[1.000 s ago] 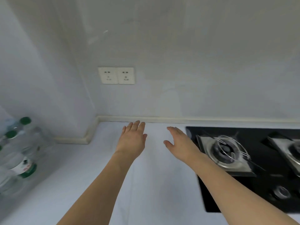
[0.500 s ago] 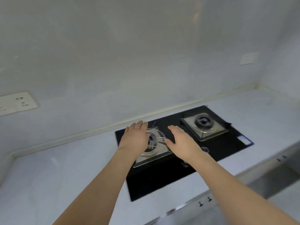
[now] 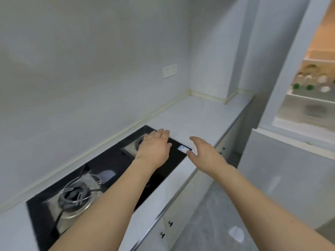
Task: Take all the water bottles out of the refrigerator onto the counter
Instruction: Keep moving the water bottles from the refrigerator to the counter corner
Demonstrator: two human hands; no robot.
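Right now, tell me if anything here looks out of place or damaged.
Nothing stands out. The stove sits flush in the counter, nothing looks spilled, and both hands are empty. The open refrigerator is too blurred to judge.

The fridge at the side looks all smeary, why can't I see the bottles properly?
Head view: the open fridge sits at the right edge, smeared by motion blur, so the bottles show only as fuzzy green and white caps; the left hand and right hand in the middle look sharper; the wide lens bends the counter edge.
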